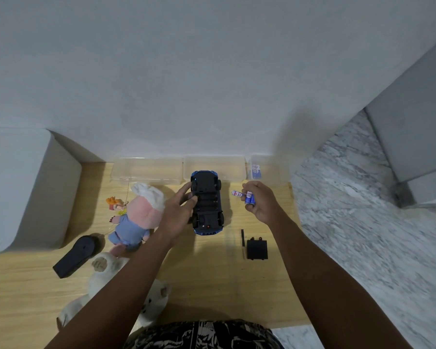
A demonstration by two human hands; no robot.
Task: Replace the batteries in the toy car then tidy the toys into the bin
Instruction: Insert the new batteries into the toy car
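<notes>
Patterned shorts (204, 335) fill the bottom edge, above them a wooden worktop (212, 285). At far left stands a white bin (23, 187). Mid-frame, the blue toy car (207, 204) lies upside down, battery bay open; the left hand (178, 210) rests on its side, fingers loosely spread. Right of it, the right hand (262, 201) pinches blue-and-white batteries (246, 196). Lower right lies the black battery cover (257, 249).

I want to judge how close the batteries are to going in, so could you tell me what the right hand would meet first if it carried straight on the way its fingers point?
Probably the toy car. The right hand holds batteries pointing left toward the car's upturned underside; depth is uncertain.
</notes>
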